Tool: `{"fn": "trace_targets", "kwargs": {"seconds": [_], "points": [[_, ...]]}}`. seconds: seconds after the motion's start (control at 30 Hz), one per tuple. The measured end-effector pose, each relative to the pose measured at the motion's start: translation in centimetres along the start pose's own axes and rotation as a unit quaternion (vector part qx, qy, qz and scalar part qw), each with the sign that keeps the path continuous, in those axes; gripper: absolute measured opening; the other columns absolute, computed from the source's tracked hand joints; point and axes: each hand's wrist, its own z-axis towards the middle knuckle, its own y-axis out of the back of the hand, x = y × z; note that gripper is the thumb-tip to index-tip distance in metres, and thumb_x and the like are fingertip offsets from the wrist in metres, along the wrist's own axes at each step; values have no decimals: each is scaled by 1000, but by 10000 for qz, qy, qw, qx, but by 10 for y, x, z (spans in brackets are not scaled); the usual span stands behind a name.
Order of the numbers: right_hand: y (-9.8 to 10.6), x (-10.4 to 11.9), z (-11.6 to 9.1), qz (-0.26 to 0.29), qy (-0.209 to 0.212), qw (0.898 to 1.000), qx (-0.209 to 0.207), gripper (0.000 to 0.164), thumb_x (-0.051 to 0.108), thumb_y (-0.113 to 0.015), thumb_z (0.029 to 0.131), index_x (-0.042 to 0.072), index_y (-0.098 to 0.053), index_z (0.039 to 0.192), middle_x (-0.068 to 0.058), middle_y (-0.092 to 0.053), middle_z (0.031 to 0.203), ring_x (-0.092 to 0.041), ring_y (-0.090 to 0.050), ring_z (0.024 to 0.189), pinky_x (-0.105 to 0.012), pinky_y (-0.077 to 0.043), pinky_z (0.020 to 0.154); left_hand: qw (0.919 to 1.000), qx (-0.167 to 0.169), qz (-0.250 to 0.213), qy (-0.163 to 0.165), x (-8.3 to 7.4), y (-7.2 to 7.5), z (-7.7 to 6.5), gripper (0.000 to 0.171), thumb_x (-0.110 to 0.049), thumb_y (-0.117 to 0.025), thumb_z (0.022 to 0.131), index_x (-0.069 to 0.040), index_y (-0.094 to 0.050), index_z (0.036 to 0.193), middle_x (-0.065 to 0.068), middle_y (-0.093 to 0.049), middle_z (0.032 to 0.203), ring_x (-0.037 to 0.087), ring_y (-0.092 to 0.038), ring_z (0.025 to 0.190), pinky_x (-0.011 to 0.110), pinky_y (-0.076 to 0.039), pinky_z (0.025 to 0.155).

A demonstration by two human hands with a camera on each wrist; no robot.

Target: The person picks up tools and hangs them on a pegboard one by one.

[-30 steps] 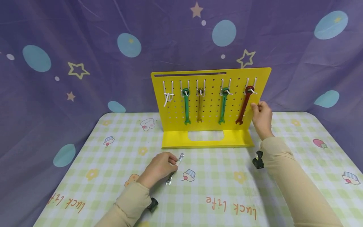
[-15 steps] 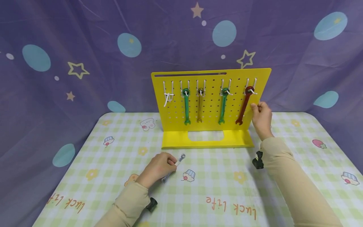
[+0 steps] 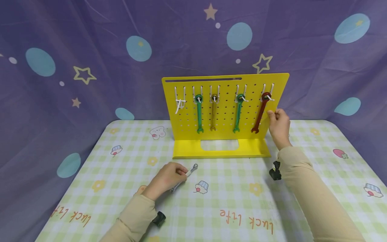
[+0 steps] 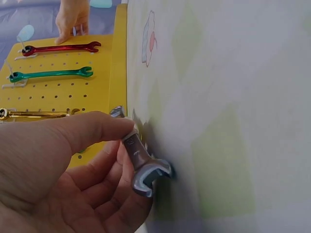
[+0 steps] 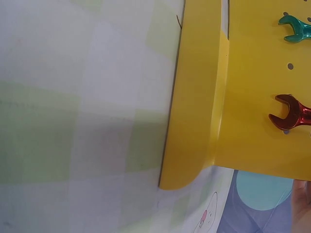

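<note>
Between thumb and fingers, my left hand [image 3: 169,176] pinches a silver combination wrench [image 3: 191,170] by its shaft, low over the tablecloth. The wrench slants, ring end toward the pegboard; its open-end jaw faces the camera in the left wrist view. The yellow pegboard [image 3: 187,134] stands upright behind it. My right hand [image 3: 278,127] grips the board's right edge, thumb in front and the other fingers partly hidden behind. Hanging on white hooks are a green wrench [image 3: 199,117], a gold wrench [image 3: 213,116], another green wrench [image 3: 238,116] and a red wrench [image 3: 260,116].
At the board's far left, a white hook [image 3: 179,103] carries no wrench. The board's yellow base lip [image 3: 222,156] lies on the checked tablecloth [image 3: 229,188]. A purple patterned curtain [image 3: 187,43] hangs behind the table.
My left hand has tipped the silver wrench, its open end swinging left and its ring end slightly right. The right hand has stayed at the board's edge.
</note>
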Motion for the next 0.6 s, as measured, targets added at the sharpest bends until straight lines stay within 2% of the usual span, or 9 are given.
{"fn": "trace_targets", "kwargs": {"seconds": [0.23,0.47,0.6], "points": [[0,1,-1,65,-2,10000,51,33,27,-52,103,-5,-53,96,-19,-59,90,-9,-43,64,-17,-35,58,9997,-202,-153,-18,2,3,3,16,-8,-71,86,-8,-74,102,0,-64,85,16,-56,75,31,-48,71],[0,0,-1,76,28,10000,54,33,28,-52,103,-4,-52,94,-16,-57,86,-8,-41,60,-18,-34,55,9960,-570,-549,-414,2,8,6,18,-6,-70,90,-5,-71,108,2,-65,91,16,-60,81,33,-52,75],[1,-1,-1,103,52,9999,19,33,28,-53,102,-5,-53,94,-18,-58,87,-5,-41,60,-17,-34,55,9920,-798,-823,-532,-3,12,6,18,-6,-70,91,-6,-70,109,3,-65,93,17,-61,82,35,-52,77]]}}
